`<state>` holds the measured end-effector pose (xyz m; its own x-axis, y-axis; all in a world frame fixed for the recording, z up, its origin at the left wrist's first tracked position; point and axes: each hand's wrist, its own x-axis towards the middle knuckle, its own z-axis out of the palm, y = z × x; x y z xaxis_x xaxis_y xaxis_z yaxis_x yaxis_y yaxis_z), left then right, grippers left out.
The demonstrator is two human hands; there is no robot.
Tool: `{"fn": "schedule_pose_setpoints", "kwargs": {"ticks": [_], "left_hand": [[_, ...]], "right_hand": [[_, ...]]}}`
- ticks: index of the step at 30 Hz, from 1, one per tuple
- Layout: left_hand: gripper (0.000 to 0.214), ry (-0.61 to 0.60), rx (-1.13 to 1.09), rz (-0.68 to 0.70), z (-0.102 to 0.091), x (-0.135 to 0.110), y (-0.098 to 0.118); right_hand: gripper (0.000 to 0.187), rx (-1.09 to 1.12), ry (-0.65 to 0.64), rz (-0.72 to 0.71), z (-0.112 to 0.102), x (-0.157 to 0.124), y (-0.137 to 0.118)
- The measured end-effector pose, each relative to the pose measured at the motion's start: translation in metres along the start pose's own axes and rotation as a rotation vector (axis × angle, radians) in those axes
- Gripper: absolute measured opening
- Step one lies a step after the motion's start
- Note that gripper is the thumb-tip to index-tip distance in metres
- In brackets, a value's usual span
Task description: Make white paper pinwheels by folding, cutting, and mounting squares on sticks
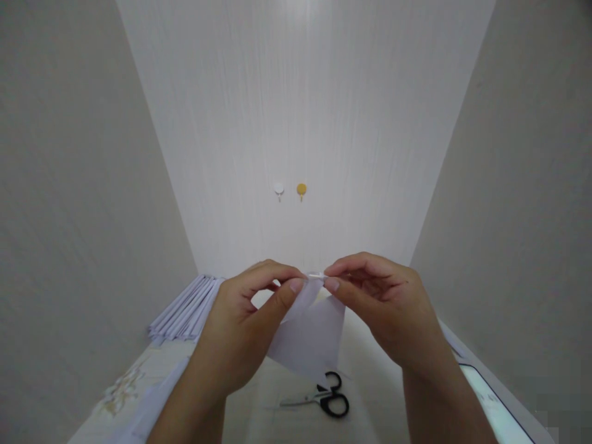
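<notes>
A sheet of white paper [308, 339] hangs between my hands, its top edge gathered or rolled into a narrow strip. My left hand [263, 308] pinches that top edge from the left between thumb and index finger. From the other side, my right hand [374, 302] pinches the same edge with thumb and index finger. Only a short stretch of the rolled edge shows between the fingertips. Below the paper, scissors [330, 398] with black handles lie on the table, blades pointing left. The paper's lower corner overlaps part of the handles in view.
Folded white paper strips [185, 311] are stacked at the left. More white paper [155, 401] lies by my left forearm. A lit phone or tablet screen [494, 407] is at the right. A white hook [279, 189] and a yellow hook [301, 189] are on the back wall; walls enclose both sides.
</notes>
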<state>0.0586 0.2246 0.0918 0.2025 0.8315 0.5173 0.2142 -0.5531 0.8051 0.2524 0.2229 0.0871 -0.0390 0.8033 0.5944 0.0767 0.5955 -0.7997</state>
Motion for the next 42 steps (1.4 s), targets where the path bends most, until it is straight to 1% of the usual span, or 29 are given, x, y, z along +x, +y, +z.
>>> {"fn": "schedule_pose_setpoints", "kwargs": {"ticks": [5, 11, 14, 17, 21, 24, 29, 31, 33, 38, 42], "left_hand": [[0.018, -0.087, -0.129, -0.079, -0.003, -0.002, 0.002], [0.020, -0.121, -0.228, -0.082, -0.004, -0.004, 0.004], [0.022, -0.129, -0.288, -0.123, -0.005, -0.006, 0.008], [0.021, -0.138, -0.299, -0.153, -0.005, -0.008, 0.013], [0.018, -0.099, -0.280, -0.176, -0.005, -0.008, 0.018], [0.010, -0.054, -0.279, -0.165, -0.005, -0.007, 0.021], [0.006, 0.039, -0.296, -0.065, -0.004, -0.009, 0.021], [0.001, 0.045, -0.256, -0.005, -0.004, -0.010, 0.020], [0.005, 0.043, -0.220, 0.024, -0.004, -0.011, 0.019], [0.003, 0.044, -0.227, -0.008, -0.004, -0.012, 0.019], [0.004, 0.054, -0.287, 0.010, -0.003, -0.011, 0.020]], "right_hand": [[0.002, -0.016, -0.066, 0.035, -0.003, -0.004, -0.002], [0.006, 0.103, -0.102, 0.085, 0.000, -0.004, -0.005], [0.005, 0.173, -0.124, 0.092, 0.003, -0.004, -0.005], [0.005, 0.211, -0.135, 0.092, 0.005, -0.004, -0.005], [0.005, 0.215, -0.123, 0.098, 0.006, -0.004, -0.005], [0.006, 0.214, -0.104, 0.106, 0.006, -0.003, -0.005], [0.008, 0.215, -0.092, 0.119, 0.004, -0.002, -0.003], [0.008, 0.216, -0.097, 0.122, 0.005, -0.001, -0.004], [0.008, 0.218, -0.099, 0.126, 0.005, -0.001, -0.005], [0.007, 0.220, -0.106, 0.122, 0.004, -0.002, -0.005], [0.008, 0.206, -0.102, 0.130, 0.003, -0.003, -0.004]]}}
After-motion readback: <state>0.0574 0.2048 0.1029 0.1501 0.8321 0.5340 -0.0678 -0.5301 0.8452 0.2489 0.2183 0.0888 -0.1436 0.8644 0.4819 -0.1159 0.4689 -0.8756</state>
